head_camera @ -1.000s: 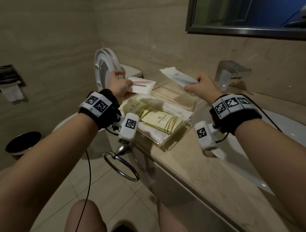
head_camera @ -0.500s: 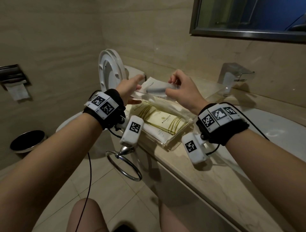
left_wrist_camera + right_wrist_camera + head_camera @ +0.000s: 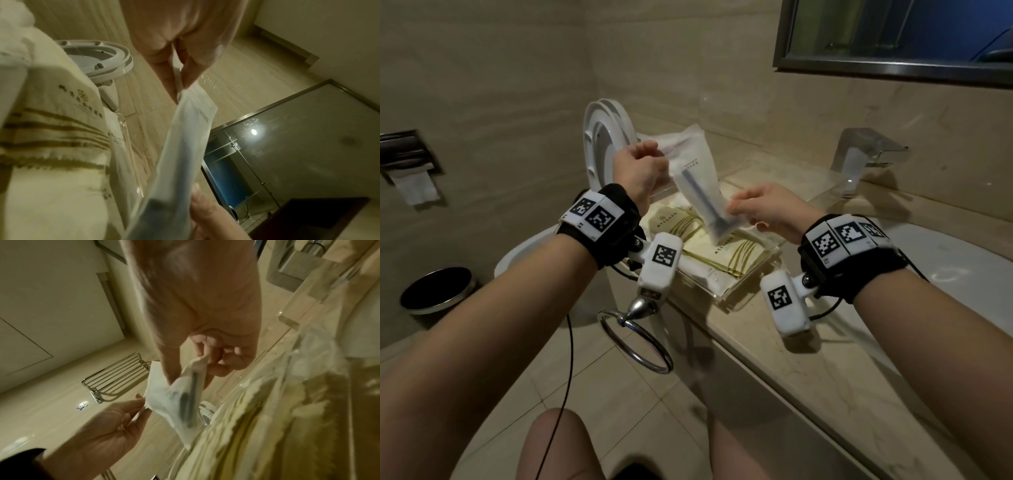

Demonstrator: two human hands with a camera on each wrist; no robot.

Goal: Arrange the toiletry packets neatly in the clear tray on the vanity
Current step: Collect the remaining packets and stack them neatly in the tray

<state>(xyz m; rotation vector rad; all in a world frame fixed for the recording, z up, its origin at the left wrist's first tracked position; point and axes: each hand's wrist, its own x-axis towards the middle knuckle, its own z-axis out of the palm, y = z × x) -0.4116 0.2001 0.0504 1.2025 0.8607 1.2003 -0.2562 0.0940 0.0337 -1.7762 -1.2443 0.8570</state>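
Above tray (image 3: 751, 291), unreadably printed packet (image 3: 700, 192)

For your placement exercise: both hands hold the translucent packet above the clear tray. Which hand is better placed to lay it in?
Probably the right hand: it pinches the translucent packet at its lower end, just above the clear tray. The left hand holds the upper end, farther away.

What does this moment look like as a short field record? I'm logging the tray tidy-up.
held item: translucent white packet with a dark razor-like tool inside
left hand: pinches the packet's top
right hand: pinches its lower end
packet position: above the clear acrylic tray, tilted
tray contents: cream packets with gold stripes
surface: beige marble vanity
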